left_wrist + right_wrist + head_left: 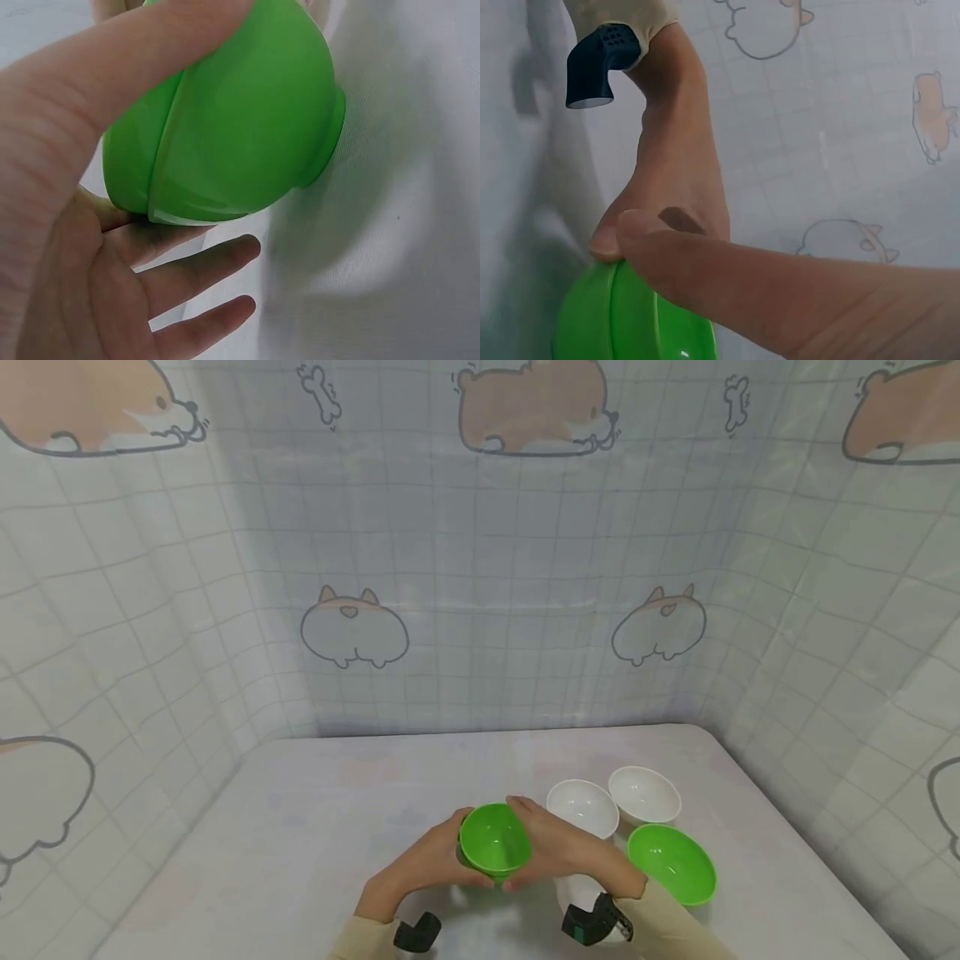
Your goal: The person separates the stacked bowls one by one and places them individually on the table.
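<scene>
A stack of nested green bowls [495, 839] is held between both hands, mouth facing up toward the head camera. At its left side my left hand [433, 857] grips it, thumb on the near side. My right hand [557, 845] holds the opposite side, its thumb near the left thumb. The left wrist view shows the lower bowl's outer wall and foot ring [326, 139], with shadow on the cloth beside it. In the right wrist view the right thumb [720, 285] lies across the bowls' edges. How many bowls are nested is hard to tell.
Right of the hands stand two white bowls [582, 808] [645, 795] and a green bowl [672, 864]. Another white bowl [576, 891] is partly hidden under the right wrist. A white cloth covers the table [300, 827]; patterned curtains [480, 568] enclose its back and sides.
</scene>
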Demonstrator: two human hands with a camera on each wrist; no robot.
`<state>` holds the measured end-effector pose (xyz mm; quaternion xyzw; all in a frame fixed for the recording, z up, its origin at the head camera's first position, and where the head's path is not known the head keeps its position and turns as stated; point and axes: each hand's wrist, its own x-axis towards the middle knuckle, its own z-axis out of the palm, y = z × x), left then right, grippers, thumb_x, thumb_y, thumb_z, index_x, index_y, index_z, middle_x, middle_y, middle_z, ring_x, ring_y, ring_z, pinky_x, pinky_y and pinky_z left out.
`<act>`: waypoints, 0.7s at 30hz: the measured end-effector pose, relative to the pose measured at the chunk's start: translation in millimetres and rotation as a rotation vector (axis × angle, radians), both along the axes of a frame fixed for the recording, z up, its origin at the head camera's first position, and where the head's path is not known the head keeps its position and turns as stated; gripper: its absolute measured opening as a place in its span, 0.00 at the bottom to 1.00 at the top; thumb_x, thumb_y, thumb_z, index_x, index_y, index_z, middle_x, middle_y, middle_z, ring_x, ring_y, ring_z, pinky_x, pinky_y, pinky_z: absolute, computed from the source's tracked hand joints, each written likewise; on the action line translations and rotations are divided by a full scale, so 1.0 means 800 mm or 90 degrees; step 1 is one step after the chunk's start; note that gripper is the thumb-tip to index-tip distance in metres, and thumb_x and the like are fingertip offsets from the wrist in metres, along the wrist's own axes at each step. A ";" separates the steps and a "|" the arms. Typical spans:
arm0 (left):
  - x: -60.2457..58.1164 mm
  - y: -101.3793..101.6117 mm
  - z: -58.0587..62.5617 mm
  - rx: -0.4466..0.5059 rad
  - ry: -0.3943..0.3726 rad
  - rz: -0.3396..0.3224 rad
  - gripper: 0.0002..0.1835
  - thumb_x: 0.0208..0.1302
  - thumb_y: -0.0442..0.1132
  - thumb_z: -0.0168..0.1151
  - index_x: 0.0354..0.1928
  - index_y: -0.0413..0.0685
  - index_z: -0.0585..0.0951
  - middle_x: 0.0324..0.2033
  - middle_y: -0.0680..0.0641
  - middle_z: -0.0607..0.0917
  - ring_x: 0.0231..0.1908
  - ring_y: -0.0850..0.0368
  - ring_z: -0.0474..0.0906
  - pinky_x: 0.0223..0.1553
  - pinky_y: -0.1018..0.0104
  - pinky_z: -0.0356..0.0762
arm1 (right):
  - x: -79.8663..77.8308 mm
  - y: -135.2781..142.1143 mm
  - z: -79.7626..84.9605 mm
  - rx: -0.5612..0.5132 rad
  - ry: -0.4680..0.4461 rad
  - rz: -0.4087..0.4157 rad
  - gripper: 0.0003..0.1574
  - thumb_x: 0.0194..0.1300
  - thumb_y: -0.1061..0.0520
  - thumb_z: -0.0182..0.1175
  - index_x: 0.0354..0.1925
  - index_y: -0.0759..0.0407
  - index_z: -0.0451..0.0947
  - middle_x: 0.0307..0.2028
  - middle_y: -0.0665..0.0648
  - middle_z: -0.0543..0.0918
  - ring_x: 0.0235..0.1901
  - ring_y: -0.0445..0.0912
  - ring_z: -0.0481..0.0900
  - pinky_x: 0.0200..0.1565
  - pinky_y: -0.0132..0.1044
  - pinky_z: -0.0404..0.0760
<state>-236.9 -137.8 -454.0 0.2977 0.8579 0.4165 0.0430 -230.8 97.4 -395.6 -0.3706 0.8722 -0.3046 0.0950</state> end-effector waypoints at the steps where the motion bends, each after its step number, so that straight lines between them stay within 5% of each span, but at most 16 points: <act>1: 0.000 0.000 0.000 -0.001 -0.001 0.000 0.52 0.43 0.58 0.78 0.66 0.43 0.64 0.55 0.52 0.76 0.52 0.58 0.75 0.52 0.54 0.73 | -0.001 -0.002 0.001 0.006 -0.001 0.004 0.65 0.42 0.46 0.80 0.68 0.70 0.57 0.66 0.71 0.59 0.65 0.61 0.60 0.60 0.60 0.65; 7: 0.003 0.000 0.003 -0.014 -0.005 0.005 0.53 0.44 0.61 0.76 0.67 0.43 0.63 0.56 0.50 0.76 0.52 0.57 0.75 0.50 0.55 0.74 | -0.007 -0.016 0.006 0.067 0.011 -0.010 0.61 0.40 0.44 0.80 0.65 0.69 0.62 0.62 0.67 0.66 0.58 0.56 0.69 0.54 0.52 0.73; 16: 0.004 0.001 0.005 -0.035 -0.007 0.016 0.55 0.43 0.64 0.75 0.68 0.43 0.62 0.56 0.50 0.76 0.51 0.57 0.75 0.48 0.57 0.76 | -0.011 -0.030 0.007 0.156 0.091 -0.026 0.59 0.37 0.40 0.80 0.59 0.69 0.67 0.50 0.60 0.72 0.47 0.51 0.69 0.45 0.43 0.76; 21: 0.004 0.001 0.007 -0.030 -0.012 0.017 0.54 0.44 0.62 0.75 0.68 0.41 0.62 0.55 0.49 0.77 0.50 0.57 0.76 0.47 0.57 0.76 | -0.010 -0.034 0.008 0.167 0.087 -0.036 0.63 0.37 0.41 0.80 0.61 0.73 0.65 0.51 0.63 0.71 0.48 0.54 0.69 0.46 0.45 0.76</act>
